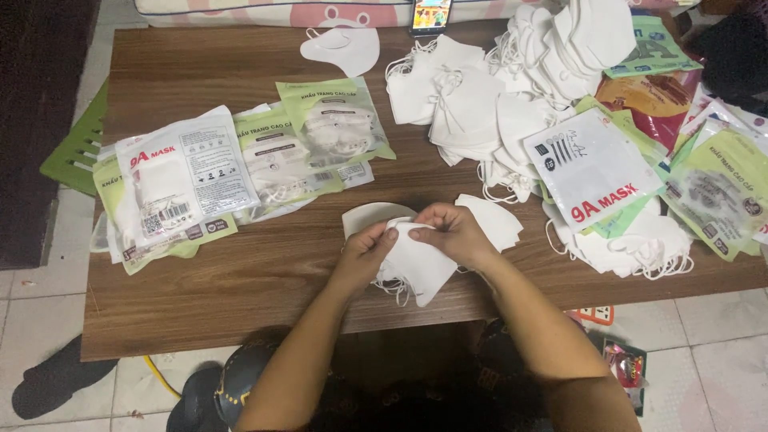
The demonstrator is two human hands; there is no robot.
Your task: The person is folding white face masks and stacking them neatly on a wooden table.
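white face mask (420,268) over worktop (264,272) near edge | left hand (364,254), right hand (452,232) both pinching its top fold | risk: dangling ear loops snag, mask slips off the edge | packaged masks (188,180) left, loose pile (480,104) behind

Matt white cloth mask (420,264) on smooth wood-grain table (240,272).

Face masks and packets crowd a wooden table (264,272)

Sealed mask packets (240,172) lie left; loose white masks (496,96) heap right, beside more packets (596,172).
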